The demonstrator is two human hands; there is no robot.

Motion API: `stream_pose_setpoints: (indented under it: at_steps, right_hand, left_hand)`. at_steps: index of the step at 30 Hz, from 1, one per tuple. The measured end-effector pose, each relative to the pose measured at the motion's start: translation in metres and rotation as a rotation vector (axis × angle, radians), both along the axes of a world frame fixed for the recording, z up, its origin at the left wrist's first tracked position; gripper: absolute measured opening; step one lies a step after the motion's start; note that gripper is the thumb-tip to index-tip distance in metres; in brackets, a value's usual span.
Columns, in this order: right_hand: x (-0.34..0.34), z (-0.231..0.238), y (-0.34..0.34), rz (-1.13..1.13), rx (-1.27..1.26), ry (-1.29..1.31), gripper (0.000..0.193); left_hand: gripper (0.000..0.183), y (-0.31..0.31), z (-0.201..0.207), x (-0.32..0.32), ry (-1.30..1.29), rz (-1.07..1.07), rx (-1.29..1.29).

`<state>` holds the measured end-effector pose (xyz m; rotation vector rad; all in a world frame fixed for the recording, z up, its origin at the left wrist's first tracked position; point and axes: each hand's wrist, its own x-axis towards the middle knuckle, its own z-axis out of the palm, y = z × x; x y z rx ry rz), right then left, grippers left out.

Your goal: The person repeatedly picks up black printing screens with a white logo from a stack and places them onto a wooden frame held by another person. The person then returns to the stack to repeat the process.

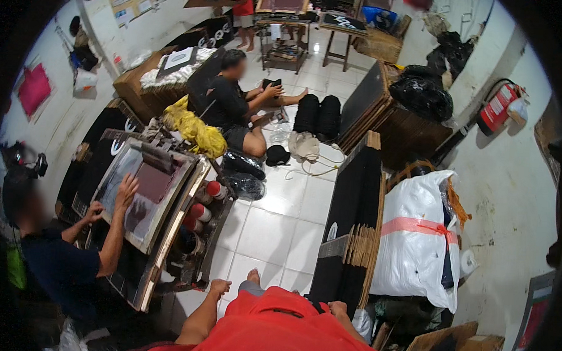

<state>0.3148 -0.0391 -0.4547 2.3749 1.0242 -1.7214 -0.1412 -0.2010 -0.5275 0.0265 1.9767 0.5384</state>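
My left hand [220, 288] hangs over the white tiled floor beside my red shirt, fingers curled in, with nothing visible in it. My right hand [338, 309] is low by my right side, close to the near end of the upright stack of black-covered boards [349, 209]. Its fingers are mostly hidden, so I cannot tell whether it touches the stack. To my left, a co-worker in a dark shirt [61, 260] has both hands at a wooden-framed printing screen [140, 223] on a slanted table.
Cans with red lids [216, 190] sit under the table's edge. Ahead, a person [225, 99] sits on the floor near black rolls [317, 115] and plastic-wrapped bundles [244, 165]. A white wrapped bale [414, 254] stands at right, below a fire extinguisher [500, 106].
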Motion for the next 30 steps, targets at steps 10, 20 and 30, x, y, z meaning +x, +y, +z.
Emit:
stream_pose_setpoints:
  at_steps: [10, 20, 30]
  right_hand:
    - [0.007, -0.029, 0.017, -0.115, 0.022, 0.147, 0.011]
    - [-0.119, -0.054, 0.087, 0.209, 0.208, 0.136, 0.008]
    - [-0.462, -0.038, 0.068, 0.730, 0.339, 0.501, 0.014]
  left_hand:
    - [0.014, -0.020, 0.031, -0.146, 0.045, 1.158, 0.889]
    - [0.067, -0.005, 0.088, -0.309, -0.105, 2.202, 0.458]
    - [0.040, -0.039, -0.013, -0.312, -0.045, 2.048, 0.684]
